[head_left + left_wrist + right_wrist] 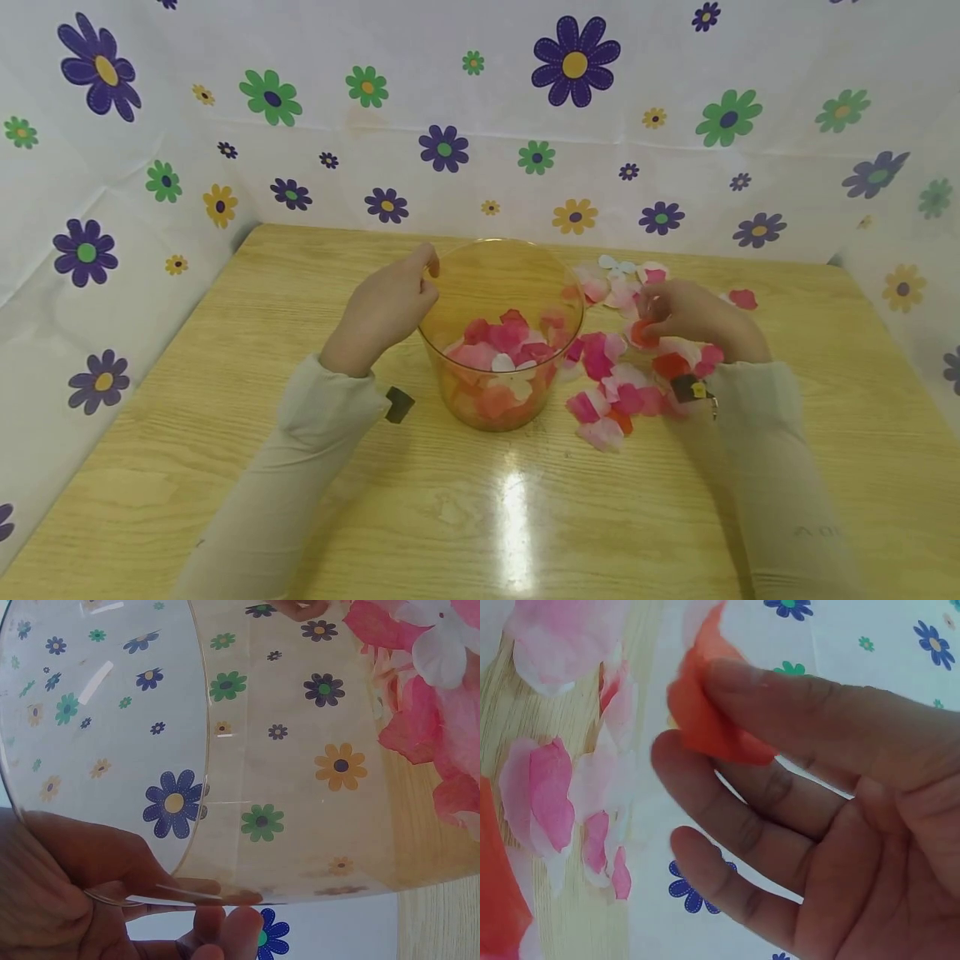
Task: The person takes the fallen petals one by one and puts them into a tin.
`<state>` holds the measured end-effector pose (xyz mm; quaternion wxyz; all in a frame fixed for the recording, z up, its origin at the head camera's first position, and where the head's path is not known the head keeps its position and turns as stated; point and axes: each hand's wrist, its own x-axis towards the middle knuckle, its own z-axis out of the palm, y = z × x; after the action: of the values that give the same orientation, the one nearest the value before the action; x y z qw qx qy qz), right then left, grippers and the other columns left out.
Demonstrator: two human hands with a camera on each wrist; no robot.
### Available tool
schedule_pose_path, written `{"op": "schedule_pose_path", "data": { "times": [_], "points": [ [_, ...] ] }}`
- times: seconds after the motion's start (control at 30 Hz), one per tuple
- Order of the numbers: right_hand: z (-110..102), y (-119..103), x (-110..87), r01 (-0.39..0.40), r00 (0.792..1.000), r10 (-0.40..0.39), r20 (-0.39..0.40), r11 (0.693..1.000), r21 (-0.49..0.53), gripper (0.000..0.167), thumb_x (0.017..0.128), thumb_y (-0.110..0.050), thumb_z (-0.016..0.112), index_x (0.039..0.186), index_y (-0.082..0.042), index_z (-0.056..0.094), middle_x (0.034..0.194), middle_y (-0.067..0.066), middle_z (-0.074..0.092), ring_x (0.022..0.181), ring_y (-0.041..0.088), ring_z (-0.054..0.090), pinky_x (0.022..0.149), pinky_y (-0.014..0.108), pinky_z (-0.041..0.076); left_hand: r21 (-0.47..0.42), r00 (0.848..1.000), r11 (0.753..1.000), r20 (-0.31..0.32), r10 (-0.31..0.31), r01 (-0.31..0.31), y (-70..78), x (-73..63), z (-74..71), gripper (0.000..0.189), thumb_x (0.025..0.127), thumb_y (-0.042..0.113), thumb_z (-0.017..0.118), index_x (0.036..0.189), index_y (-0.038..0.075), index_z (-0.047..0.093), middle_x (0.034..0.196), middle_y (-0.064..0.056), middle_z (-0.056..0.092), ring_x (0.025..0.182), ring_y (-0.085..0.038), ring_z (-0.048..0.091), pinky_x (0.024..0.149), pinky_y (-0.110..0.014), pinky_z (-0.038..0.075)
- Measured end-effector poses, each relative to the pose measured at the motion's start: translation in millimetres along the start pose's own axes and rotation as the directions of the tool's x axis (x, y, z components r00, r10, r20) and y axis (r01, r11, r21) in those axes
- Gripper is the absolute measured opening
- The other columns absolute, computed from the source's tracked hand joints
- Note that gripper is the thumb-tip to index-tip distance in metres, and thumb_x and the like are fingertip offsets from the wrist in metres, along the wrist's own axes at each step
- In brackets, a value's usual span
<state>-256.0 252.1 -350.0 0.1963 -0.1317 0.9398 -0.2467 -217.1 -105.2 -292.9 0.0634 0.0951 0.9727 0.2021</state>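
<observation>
A clear amber plastic tub (453, 387) stands upright on the wooden table, with pink, red and white artificial petals (512, 336) heaped in its bottom. My left hand (386, 310) grips the tub's left rim; in the left wrist view the thumb lies over the rim and the curled fingers are outside it. Right of the tub, my right hand (703, 318) hovers over a loose pile of petals (633, 398). Between its thumb and fingers it pinches an orange-red petal (694, 705), raised above the others, while its remaining fingers bend loosely.
The pile reaches close to the tub's right side, and a dark pink petal (743, 299) lies at its far right. White cloth (420, 50) printed with flowers hangs behind and beside the table (420, 517). A small black tag (399, 405) shows by the left cuff.
</observation>
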Motion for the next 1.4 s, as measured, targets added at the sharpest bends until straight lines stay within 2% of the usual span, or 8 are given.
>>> {"op": "schedule_pose_path", "data": {
  "times": [0.2,0.27,0.37,0.47,0.73,0.93,1.17,1.4],
  "points": [
    [-5.4,-25.7,-12.7,0.143,0.972,-0.143,-0.188,0.990,-0.013,0.020,0.086,-0.015,0.065,0.104,-0.006,0.068,0.100,0.011,0.069,0.092,0.025,0.061,0.085,0.042,0.051,-0.015,1.000,1.000,-0.003,-0.008,0.008,-2.2,-1.8,-0.9,0.030,0.090,0.013,0.035,0.118,0.008,0.044,0.069,-0.004,0.043,0.055,-0.018,0.041,0.050,-0.026,0.031],
    [-5.0,-43.8,-23.8,0.218,0.922,-0.205,-0.329,0.976,0.001,0.016,0.087,-0.014,0.065,0.100,-0.007,0.069,0.097,0.011,0.069,0.092,0.024,0.061,0.084,0.037,0.050,-0.019,1.000,1.000,0.002,-0.012,0.012,-2.6,-1.3,-0.3,0.030,0.091,0.014,0.035,0.119,0.009,0.044,0.069,-0.004,0.044,0.055,-0.018,0.041,0.050,-0.026,0.032],
    [0.4,-71.9,-38.0,0.346,0.801,-0.301,-0.517,0.938,-0.010,0.014,0.085,-0.009,0.066,0.098,-0.006,0.069,0.097,0.010,0.070,0.093,0.023,0.061,0.084,0.025,0.046,-0.013,1.000,1.000,0.006,-0.010,0.010,-3.0,0.2,0.5,0.030,0.091,0.014,0.035,0.119,0.009,0.044,0.069,-0.004,0.044,0.055,-0.017,0.041,0.050,-0.026,0.032],
    [9.4,-93.6,-40.0,0.454,0.732,-0.405,-0.548,0.889,-0.051,0.015,0.082,-0.007,0.069,0.097,-0.005,0.069,0.097,0.009,0.070,0.095,0.022,0.063,0.087,0.025,0.047,0.002,1.000,1.000,-0.004,0.000,0.000,-3.0,2.2,0.9,0.030,0.090,0.014,0.036,0.119,0.009,0.044,0.068,-0.003,0.044,0.055,-0.017,0.040,0.049,-0.026,0.031],
    [25.2,-115.3,-21.9,0.467,0.813,-0.465,-0.351,0.880,-0.084,0.016,0.081,-0.011,0.071,0.096,-0.009,0.068,0.097,0.003,0.069,0.097,0.020,0.059,0.093,0.042,0.046,-0.012,1.000,1.000,0.004,-0.004,0.004,-6.7,3.4,0.0,0.030,0.092,0.017,0.037,0.120,0.011,0.045,0.077,-0.005,0.052,0.058,-0.019,0.044,0.051,-0.026,0.033],
    [24.2,-117.7,-21.7,0.456,0.824,-0.461,-0.329,0.885,-0.098,0.015,0.082,-0.013,0.071,0.095,-0.009,0.068,0.097,0.004,0.069,0.098,0.023,0.060,0.093,0.043,0.047,0.008,1.000,1.000,0.006,-0.015,0.015,-9.6,8.7,-10.1,0.028,0.089,0.023,0.048,0.112,0.013,0.059,0.103,-0.009,0.065,0.081,-0.023,0.056,0.064,-0.031,0.044],
    [21.1,-108.2,-28.8,0.482,0.756,-0.473,-0.452,0.870,-0.104,0.014,0.083,-0.010,0.069,0.096,-0.006,0.067,0.098,0.007,0.068,0.100,0.023,0.060,0.093,0.044,0.048,0.085,0.994,0.992,-0.059,0.093,-0.088,-3.8,31.5,-16.0,0.013,0.084,0.017,0.053,0.086,0.008,0.062,0.086,-0.007,0.063,0.076,-0.022,0.054,0.064,-0.032,0.044],
    [10.2,-75.7,-44.6,0.432,0.690,-0.419,-0.589,0.893,-0.129,0.015,0.081,-0.005,0.069,0.096,-0.004,0.065,0.097,0.010,0.068,0.098,0.024,0.061,0.091,0.035,0.048,0.088,0.983,0.982,-0.059,0.174,-0.169,-0.9,50.6,-16.3,0.021,0.086,0.015,0.054,0.102,0.011,0.066,0.091,-0.006,0.064,0.075,-0.020,0.055,0.066,-0.031,0.046]
  ]
}}
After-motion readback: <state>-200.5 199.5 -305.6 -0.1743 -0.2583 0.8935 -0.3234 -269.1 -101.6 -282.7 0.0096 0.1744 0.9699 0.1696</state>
